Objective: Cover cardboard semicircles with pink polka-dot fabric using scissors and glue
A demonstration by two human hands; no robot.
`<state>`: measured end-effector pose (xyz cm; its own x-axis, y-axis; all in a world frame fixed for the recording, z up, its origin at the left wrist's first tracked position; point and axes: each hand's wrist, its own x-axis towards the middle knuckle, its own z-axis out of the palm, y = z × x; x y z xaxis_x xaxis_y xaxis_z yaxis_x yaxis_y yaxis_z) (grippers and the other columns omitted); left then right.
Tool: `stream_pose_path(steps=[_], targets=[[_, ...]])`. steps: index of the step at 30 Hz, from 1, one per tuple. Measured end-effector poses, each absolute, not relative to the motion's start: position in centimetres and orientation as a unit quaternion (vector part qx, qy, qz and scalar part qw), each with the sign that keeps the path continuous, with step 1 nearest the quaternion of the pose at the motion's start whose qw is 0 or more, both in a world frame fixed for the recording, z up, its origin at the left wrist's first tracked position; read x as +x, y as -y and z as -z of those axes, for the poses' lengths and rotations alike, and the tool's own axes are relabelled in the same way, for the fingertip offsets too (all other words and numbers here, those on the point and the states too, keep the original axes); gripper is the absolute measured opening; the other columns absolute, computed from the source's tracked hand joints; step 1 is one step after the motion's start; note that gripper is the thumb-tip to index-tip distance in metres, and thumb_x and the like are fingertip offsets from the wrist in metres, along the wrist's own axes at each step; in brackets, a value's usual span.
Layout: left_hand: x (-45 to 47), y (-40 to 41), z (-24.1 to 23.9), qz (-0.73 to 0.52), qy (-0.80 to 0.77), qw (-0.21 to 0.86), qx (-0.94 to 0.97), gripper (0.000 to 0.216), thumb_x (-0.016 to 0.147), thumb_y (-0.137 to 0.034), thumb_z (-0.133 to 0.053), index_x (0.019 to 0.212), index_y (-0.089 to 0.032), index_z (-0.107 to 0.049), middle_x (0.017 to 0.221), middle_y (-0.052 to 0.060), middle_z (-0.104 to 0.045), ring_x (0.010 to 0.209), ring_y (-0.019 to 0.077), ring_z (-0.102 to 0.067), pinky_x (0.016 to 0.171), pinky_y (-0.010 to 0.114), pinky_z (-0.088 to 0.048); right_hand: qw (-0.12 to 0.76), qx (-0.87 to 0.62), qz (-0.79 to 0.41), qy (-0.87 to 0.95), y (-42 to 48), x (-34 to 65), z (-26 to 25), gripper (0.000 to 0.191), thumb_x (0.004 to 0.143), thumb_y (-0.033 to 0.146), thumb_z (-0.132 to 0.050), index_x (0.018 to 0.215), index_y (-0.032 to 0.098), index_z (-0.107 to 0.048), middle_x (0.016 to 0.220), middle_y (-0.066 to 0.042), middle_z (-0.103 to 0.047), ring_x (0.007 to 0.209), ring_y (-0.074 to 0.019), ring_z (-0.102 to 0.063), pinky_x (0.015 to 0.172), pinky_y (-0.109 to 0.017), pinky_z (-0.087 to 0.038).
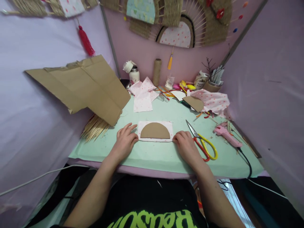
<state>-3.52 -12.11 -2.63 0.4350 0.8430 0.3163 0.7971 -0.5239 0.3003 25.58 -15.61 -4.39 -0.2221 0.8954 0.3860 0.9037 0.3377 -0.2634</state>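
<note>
A brown cardboard half-circle (155, 131) lies on a white dotted fabric rectangle (142, 126) in the middle of the pale green table (152, 155). My left hand (125, 139) rests flat at the fabric's left edge, fingers stretched toward it. At the fabric's right lower corner sits my right hand (186, 145), its fingers curled with the tips on the fabric's edge. Neither hand lifts anything.
Scissors (201, 142) with red and yellow handles lie just right of my right hand. A pink glue gun (226, 134) with a black cord is farther right. Bamboo sticks (95, 126) and large cardboard (87, 85) sit at left. Fabric scraps (143, 95), jars and a cardboard tube crowd the back.
</note>
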Motion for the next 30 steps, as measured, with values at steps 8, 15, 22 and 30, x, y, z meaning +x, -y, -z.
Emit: stream_pose_path(steps=[8, 15, 22, 30], targets=[[-3.7, 13.3, 2.7, -0.198, -0.469, 0.054, 0.859, 0.016, 0.088, -0.022, -0.048, 0.08, -0.021, -0.062, 0.135, 0.008, -0.05, 0.134, 0.0283, -0.032, 0.101, 0.051, -0.031, 0.222, -0.573, 0.002, 0.789, 16.6, 26.0, 3.9, 0.011, 0.088, 0.017, -0.05, 0.081, 0.019, -0.058, 0.09, -0.008, -0.059, 0.086, -0.0246, -0.047, 0.074, -0.039, -0.043], [-4.5, 12.7, 1.4, -0.237, -0.48, 0.091, 0.84, 0.029, 0.089, -0.036, -0.048, 0.112, -0.022, -0.056, 0.133, 0.011, -0.053, 0.128, 0.026, -0.042, 0.104, 0.047, -0.03, 0.258, -0.557, -0.017, 0.789, 16.7, 25.9, 1.3, 0.014, 0.088, 0.029, -0.052, 0.098, 0.021, -0.059, 0.102, -0.009, -0.06, 0.097, -0.0261, -0.051, 0.085, -0.043, -0.043], [-3.7, 11.0, 1.6, -0.202, -0.47, 0.171, 0.842, 0.066, 0.087, -0.038, -0.05, 0.144, -0.024, -0.02, 0.14, 0.01, -0.046, 0.132, 0.0217, -0.039, 0.11, 0.047, -0.018, 0.25, -0.53, -0.086, 0.806, 13.6, 23.4, 0.0, 0.046, 0.079, 0.035, -0.064, 0.122, 0.024, -0.05, 0.118, -0.01, -0.058, 0.112, -0.0293, -0.049, 0.092, -0.046, -0.042], [-3.6, 11.0, 2.2, -0.192, -0.47, 0.192, 0.84, 0.076, 0.085, -0.04, -0.053, 0.146, -0.026, -0.011, 0.145, 0.012, -0.039, 0.135, 0.0227, -0.035, 0.111, 0.048, -0.014, 0.207, -0.546, -0.149, 0.798, 12.1, 23.0, 1.3, 0.079, 0.068, 0.047, -0.07, 0.138, 0.026, -0.037, 0.13, -0.011, -0.051, 0.121, -0.0307, -0.04, 0.096, -0.047, -0.036]])
